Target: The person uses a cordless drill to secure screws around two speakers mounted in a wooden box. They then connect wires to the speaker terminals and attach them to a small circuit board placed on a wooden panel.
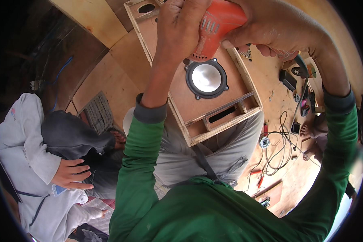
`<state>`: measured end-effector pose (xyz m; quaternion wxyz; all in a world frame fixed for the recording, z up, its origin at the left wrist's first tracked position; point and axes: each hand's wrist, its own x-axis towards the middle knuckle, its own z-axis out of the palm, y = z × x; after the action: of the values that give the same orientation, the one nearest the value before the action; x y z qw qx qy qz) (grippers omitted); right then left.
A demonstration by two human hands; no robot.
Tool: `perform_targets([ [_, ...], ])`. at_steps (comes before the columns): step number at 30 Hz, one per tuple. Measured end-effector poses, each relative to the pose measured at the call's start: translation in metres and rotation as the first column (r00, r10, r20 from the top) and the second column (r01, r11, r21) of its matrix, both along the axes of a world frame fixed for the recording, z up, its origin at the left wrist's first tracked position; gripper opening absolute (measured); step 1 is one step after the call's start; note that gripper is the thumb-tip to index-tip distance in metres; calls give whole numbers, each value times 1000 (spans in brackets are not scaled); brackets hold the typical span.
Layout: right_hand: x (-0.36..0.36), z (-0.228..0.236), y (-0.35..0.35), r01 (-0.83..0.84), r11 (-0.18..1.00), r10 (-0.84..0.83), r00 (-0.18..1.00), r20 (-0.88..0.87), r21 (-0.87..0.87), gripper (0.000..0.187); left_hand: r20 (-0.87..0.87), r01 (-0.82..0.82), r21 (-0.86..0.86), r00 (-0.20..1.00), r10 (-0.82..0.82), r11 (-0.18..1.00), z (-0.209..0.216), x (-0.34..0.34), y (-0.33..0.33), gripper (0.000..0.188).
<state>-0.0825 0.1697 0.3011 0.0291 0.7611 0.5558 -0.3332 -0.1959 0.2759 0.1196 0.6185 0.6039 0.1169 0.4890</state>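
Observation:
Both my hands are on a red power drill (229,19) above an open-framed wooden speaker box (234,88). My left hand (176,30) is closed over the left side of the drill's body. From the right, my right hand (276,29) wraps its handle, part of which shows below the fingers. The drill's tip cannot be made out behind my left hand and the tool. Just below the drill, a round speaker (207,78) with a black rim and pale shiny cone sits in the box's panel. The box leans across my lap, its near end on my grey trousers.
At left sits a person in a light hoodie (32,141), one hand on a knee. Cables (284,149), red-handled tools (260,181) and a black box (288,80) lie on the floor at right. Another person's bare feet (306,131) show there. A wooden board (90,24) stands behind.

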Motion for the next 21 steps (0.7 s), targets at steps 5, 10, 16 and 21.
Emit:
perform_targets([
  [5,-3,5,1,62,998,-62,998,-6,-30,22,13,2,56,1000,-3,998,1,-1,-1,37],
  [10,1,2,1,23,998,-28,995,-100,-56,21,134,-292,304,955,263,907,-9,18,-1,37],
  [16,-2,-9,-5,-38,998,37,999,16,58,24,51,-34,172,998,26,984,-3,0,-5,36],
  [21,-9,-23,-15,-193,952,149,970,191,236,25,32,29,45,999,-30,999,4,-1,-11,36],
])
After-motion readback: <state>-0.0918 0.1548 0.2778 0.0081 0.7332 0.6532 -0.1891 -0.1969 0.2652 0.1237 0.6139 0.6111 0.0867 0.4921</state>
